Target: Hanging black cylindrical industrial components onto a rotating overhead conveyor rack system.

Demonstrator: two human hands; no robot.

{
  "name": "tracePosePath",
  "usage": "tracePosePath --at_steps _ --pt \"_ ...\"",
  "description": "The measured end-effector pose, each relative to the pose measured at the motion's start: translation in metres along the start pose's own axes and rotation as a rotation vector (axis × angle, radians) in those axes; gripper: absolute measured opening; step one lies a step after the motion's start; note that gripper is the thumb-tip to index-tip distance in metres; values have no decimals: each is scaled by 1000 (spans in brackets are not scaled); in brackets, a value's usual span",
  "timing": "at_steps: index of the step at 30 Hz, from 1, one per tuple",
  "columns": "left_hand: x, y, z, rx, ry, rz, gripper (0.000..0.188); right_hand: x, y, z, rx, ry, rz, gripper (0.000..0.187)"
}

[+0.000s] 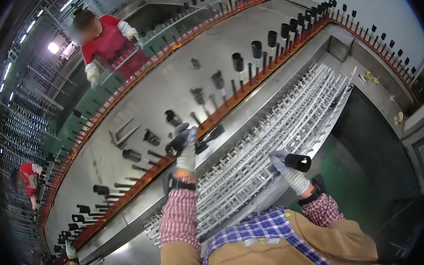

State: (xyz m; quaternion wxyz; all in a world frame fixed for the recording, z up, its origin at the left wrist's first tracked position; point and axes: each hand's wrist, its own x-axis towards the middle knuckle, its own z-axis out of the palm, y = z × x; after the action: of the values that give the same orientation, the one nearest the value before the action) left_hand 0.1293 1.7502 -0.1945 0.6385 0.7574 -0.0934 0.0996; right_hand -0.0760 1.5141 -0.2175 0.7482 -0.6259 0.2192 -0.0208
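My left hand (pixel 186 139), in a pale work glove, reaches over the orange rail (pixel 148 176) and is closed around a black cup-shaped part (pixel 174 146). More black parts (pixel 212 134) lie just right of it, partly hidden by the hand. Low on the right, over the edge of the metal racks, my gloved right hand (pixel 285 165) grips a black cylindrical cup (pixel 299 162), its open mouth facing right. Along the rail stand several thin spindles (pixel 250 72), many topped with black cups (pixel 257 49).
Slatted metal racks (pixel 253 154) lie stacked between me and the rail. Past the rail is a steel surface (pixel 167 76) with a metal bracket (pixel 123 133). A person in red (pixel 110 43) works across the line; another person's glove (pixel 70 249) shows at lower left.
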Motion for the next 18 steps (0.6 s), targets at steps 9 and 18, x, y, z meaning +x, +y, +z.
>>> tracePosePath --at_steps 9,18 --pt "52 -2 33 180 252 -289 27 155 -53 -47 -70 27 -239 47" --pt "-152 -49 -35 2870 -358 1137 22 412 -55 -72 -1015 -92 -1022 14"
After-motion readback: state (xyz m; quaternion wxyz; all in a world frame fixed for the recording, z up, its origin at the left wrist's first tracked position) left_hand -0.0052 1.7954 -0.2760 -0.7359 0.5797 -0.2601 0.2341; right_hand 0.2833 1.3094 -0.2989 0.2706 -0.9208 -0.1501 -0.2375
